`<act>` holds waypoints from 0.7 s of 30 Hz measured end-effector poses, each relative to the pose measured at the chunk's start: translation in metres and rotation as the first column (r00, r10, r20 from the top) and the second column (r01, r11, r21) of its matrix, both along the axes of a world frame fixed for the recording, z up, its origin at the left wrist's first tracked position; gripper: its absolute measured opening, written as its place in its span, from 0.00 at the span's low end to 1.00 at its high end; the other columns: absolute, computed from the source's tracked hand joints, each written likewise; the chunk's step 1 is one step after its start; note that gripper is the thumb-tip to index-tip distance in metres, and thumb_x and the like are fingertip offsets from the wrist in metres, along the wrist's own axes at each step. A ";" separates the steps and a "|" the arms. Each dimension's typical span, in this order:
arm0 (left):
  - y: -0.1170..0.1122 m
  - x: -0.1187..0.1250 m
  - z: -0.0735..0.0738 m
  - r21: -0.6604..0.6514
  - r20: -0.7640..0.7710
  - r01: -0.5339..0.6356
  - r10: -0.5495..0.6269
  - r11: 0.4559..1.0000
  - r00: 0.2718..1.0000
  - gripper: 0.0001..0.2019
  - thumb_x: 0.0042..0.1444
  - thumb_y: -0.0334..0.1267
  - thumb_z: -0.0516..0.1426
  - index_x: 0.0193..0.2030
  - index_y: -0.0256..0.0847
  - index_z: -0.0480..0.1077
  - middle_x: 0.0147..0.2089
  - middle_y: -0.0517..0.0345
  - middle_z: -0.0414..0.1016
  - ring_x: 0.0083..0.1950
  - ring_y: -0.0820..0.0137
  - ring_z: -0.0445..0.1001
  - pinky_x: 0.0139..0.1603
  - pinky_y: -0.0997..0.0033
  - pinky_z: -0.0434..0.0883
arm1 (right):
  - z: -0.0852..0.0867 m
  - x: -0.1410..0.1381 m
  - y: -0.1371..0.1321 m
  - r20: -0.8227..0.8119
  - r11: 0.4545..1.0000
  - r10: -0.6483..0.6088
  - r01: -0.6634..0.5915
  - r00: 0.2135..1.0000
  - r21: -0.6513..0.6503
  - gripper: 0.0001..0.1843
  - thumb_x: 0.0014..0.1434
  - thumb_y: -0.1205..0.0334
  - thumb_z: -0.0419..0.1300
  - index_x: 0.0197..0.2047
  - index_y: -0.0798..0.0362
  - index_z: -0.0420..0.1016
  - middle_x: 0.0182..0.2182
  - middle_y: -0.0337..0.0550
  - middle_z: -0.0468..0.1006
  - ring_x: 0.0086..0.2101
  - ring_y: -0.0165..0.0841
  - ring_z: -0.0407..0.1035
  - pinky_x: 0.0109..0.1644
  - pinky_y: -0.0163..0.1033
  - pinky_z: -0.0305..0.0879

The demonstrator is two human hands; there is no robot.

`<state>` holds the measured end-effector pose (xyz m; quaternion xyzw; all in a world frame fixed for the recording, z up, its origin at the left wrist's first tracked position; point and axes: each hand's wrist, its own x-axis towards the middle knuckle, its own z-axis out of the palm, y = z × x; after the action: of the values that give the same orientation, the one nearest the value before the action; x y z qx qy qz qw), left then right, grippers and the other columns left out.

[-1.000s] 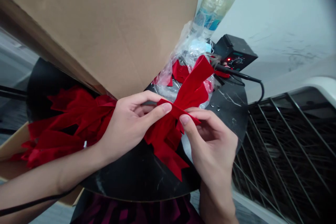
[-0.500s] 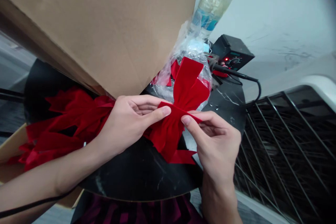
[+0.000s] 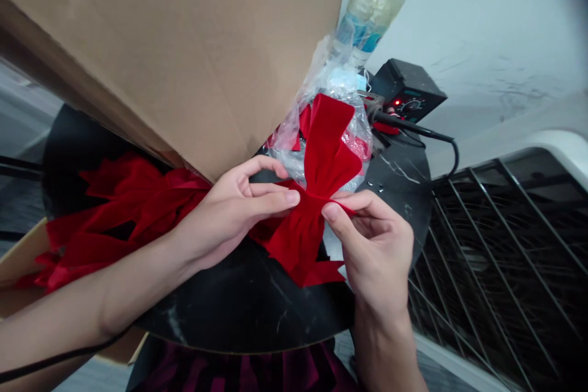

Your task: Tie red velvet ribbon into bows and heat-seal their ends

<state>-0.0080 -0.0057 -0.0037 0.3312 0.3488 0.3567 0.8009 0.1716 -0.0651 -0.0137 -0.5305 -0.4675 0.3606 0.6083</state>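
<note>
A red velvet bow (image 3: 316,184) is held over a round black table (image 3: 239,306). My left hand (image 3: 229,211) pinches the bow's middle from the left with thumb and forefinger. From the right, my right hand (image 3: 374,245) pinches the same gathered middle. One loop of the bow stands up behind the pinch, and another loop and a notched tail hang below it. A heap of finished red bows (image 3: 114,214) lies on the table just left of my left wrist.
A large cardboard sheet (image 3: 184,43) leans over the table's back. A clear plastic bag (image 3: 326,92) with red pieces, a plastic bottle (image 3: 376,0) and a black control box (image 3: 407,95) with a cable stand behind the bow. A dark wire rack (image 3: 505,257) is at right.
The bow's upper loop has swung from leaning right to standing upright, and the lower part has gathered into a tighter fold. Both hands have kept their pinch on the middle.
</note>
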 end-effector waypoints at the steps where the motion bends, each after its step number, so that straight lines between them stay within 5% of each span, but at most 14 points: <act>1: 0.001 0.000 0.000 -0.019 0.026 0.033 -0.032 0.999 0.999 0.13 0.53 0.28 0.72 0.39 0.44 0.75 0.29 0.65 0.81 0.34 0.74 0.81 0.43 0.76 0.77 | 0.000 0.001 -0.001 -0.016 1.000 0.018 -0.018 1.000 0.007 0.07 0.58 0.64 0.74 0.33 0.50 0.80 0.31 0.38 0.84 0.31 0.31 0.79 0.35 0.33 0.77; 5: 0.002 -0.002 -0.003 -0.013 0.010 0.100 -0.100 0.995 0.995 0.10 0.52 0.28 0.73 0.34 0.41 0.77 0.33 0.63 0.81 0.35 0.75 0.79 0.43 0.78 0.77 | 0.001 0.001 -0.003 -0.025 0.998 0.059 -0.058 0.998 0.028 0.06 0.59 0.65 0.73 0.34 0.49 0.80 0.33 0.37 0.84 0.33 0.29 0.79 0.36 0.32 0.76; 9: -0.002 -0.004 -0.002 0.139 -0.134 0.036 -0.017 0.990 0.991 0.04 0.55 0.31 0.72 0.38 0.41 0.85 0.39 0.58 0.87 0.44 0.70 0.84 0.50 0.77 0.78 | 0.002 0.000 -0.005 0.093 0.998 0.015 -0.020 0.996 0.055 0.06 0.60 0.66 0.72 0.35 0.49 0.79 0.34 0.40 0.83 0.36 0.33 0.79 0.41 0.38 0.79; 14: -0.010 -0.007 0.006 0.251 -0.278 0.048 0.025 0.967 0.960 0.13 0.49 0.32 0.75 0.43 0.45 0.86 0.41 0.59 0.88 0.46 0.63 0.87 0.53 0.68 0.83 | 0.004 0.000 -0.008 0.222 0.998 -0.001 -0.012 0.975 0.056 0.05 0.62 0.63 0.71 0.37 0.48 0.79 0.36 0.40 0.81 0.37 0.32 0.79 0.40 0.36 0.79; 21: -0.006 -0.008 0.005 0.327 -0.258 0.061 0.027 0.943 0.966 0.13 0.48 0.28 0.74 0.39 0.43 0.81 0.39 0.63 0.86 0.44 0.70 0.85 0.48 0.80 0.80 | 0.006 -0.002 -0.012 0.358 0.983 -0.068 0.001 0.931 0.183 0.08 0.60 0.69 0.72 0.40 0.47 0.81 0.36 0.39 0.83 0.39 0.34 0.80 0.43 0.40 0.79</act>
<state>-0.0161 -0.0112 0.0010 0.5081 0.3823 0.3570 0.6843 0.1695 -0.0770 -0.0080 -0.5391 -0.5930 0.2020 0.5629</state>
